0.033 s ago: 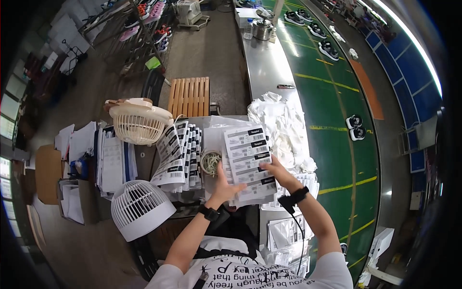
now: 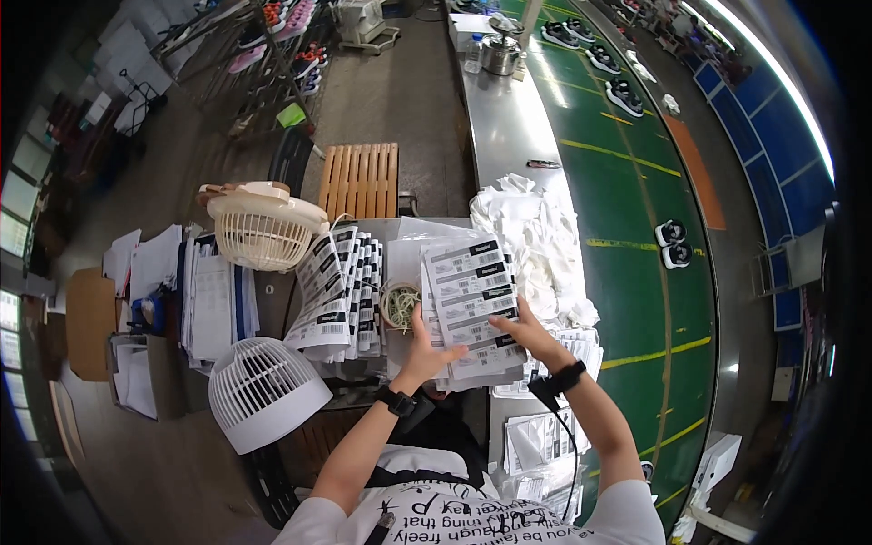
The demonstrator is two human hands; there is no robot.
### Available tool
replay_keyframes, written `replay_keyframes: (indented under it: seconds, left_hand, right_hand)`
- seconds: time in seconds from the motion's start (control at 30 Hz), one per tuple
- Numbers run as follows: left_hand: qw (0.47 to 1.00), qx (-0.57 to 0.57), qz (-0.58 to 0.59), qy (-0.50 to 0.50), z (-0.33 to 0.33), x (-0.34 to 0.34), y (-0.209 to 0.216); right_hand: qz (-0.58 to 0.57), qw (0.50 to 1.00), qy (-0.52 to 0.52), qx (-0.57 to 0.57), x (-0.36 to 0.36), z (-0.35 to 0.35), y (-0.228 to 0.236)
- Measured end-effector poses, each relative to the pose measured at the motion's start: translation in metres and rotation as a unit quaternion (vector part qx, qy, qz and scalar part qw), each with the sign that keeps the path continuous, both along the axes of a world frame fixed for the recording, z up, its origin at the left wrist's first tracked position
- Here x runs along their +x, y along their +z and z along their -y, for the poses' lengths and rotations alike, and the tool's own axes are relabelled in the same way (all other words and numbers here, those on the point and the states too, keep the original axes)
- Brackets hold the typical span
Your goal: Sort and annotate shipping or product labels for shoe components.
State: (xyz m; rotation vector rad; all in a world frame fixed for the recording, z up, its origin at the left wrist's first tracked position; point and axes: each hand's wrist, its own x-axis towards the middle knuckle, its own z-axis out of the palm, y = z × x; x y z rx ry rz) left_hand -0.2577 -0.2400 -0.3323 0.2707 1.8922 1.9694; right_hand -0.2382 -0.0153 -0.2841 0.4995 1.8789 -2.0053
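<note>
Sheets of printed labels (image 2: 474,283), gathered in a loose stack and held between the two hands, at the near edge of the worktable, right of its middle. The top sheet is white and bears a column of repeated panels, each with a black block toward its right end, a grey band, a pale shoe drawing and fine dark print with bar-like marks. The stack is slightly turned, its upper right corner raised toward the far side; its edges are not flush, so that lower sheets show as pale steps along the left and bottom margins. Whether it rests on the table cannot be told.

Left hand (image 2: 429,354): fingers along the left edge, thumb laid across the lower part of the top sheet. Right hand (image 2: 530,332): fingers at the right edge, thumb over the face. The hands are apart from each other, both closed on the stack.

Just beside the left fingers stands a round container (image 2: 398,309) of pale, tangled loops. Farther left lie folded label strips (image 2: 322,304), rippled in ridges; to the right, a crumpled white heap (image 2: 529,238).
</note>
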Motion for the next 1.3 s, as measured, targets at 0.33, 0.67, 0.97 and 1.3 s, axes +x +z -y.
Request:
replay_keyframes:
  seconds: [0.33,0.67,0.97,1.3]
  left_hand:
    - [1.0,-0.02,0.013,0.0,0.003,0.011,-0.009]
    - [0.998,-0.044,0.003,-0.053,-0.011,0.028,0.025]
    - [0.88,-0.462,-0.077,-0.074,0.024,0.0,0.093]
    - [0.674,-0.609,-0.414,-0.052,0.022,-0.056,0.042]
  right_hand:
    - [0.016,0.993,-0.105,0.043,0.048,0.017,0.003]
    - [0.022,0.957,-0.231,-0.175,0.094,0.038,-0.037]
    - [0.025,0.981,-0.167,0.099,0.099,-0.009,-0.02]
    - [-0.154,0.937,-0.206,0.238,0.093,0.016,0.009]
